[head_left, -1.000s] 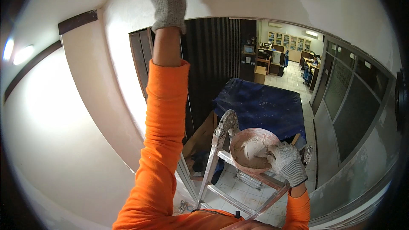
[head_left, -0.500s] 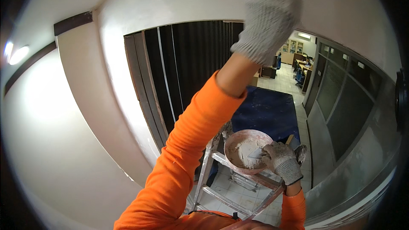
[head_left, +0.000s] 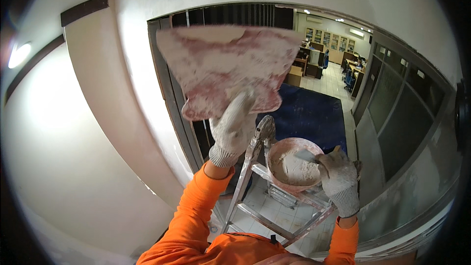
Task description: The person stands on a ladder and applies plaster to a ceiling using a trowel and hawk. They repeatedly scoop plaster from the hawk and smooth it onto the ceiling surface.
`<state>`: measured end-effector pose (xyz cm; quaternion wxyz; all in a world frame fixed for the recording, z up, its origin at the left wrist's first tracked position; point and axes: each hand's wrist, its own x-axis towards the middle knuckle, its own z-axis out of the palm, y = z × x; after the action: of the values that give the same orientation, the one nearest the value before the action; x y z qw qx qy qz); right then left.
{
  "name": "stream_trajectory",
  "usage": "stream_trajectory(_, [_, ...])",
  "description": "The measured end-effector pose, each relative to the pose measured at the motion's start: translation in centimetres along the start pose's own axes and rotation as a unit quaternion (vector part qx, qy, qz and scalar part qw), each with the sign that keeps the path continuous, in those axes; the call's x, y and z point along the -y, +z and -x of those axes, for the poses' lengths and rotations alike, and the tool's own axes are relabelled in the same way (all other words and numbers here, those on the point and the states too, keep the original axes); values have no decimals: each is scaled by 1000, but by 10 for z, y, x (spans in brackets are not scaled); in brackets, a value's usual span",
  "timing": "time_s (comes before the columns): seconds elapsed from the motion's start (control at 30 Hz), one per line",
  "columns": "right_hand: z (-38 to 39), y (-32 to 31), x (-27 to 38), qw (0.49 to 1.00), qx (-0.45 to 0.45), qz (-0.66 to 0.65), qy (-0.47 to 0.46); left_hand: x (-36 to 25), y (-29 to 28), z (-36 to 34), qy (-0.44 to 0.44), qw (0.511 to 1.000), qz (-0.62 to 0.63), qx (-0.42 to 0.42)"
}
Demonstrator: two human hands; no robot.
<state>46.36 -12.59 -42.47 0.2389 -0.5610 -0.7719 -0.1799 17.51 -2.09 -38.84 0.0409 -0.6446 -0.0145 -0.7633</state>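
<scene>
My gloved left hand (head_left: 230, 130) grips a wide pink plastic spreader (head_left: 228, 56) smeared with off-white compound, lifted in front of the doorway. Its fingers wrap over the spreader's narrower end. Lower right, my gloved right hand (head_left: 336, 181) holds a putty knife (head_left: 306, 156), its grey blade over white compound in a pinkish bowl (head_left: 293, 181). The bowl sits at the top of a splattered aluminium stepladder (head_left: 257, 218), which stands below me over pale floor tiles.
White walls (head_left: 56, 147) flank me, with a lit lamp (head_left: 19, 55) at upper left. Below is a dark blue tarp (head_left: 314, 113); beyond the opening lies an office with desks, chairs and shelves (head_left: 328, 41). A glazed partition (head_left: 400, 132) runs along the right.
My left hand has come down from overhead, bringing the pink spreader into full view over the doorway. My right hand stays at the bowl, shifting only slightly.
</scene>
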Motion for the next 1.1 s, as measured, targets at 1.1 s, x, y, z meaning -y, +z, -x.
stream_trajectory(1.1, [-19,-28,127,913,-363,-170,-75,-19,11,163,-307,946,-16,102])
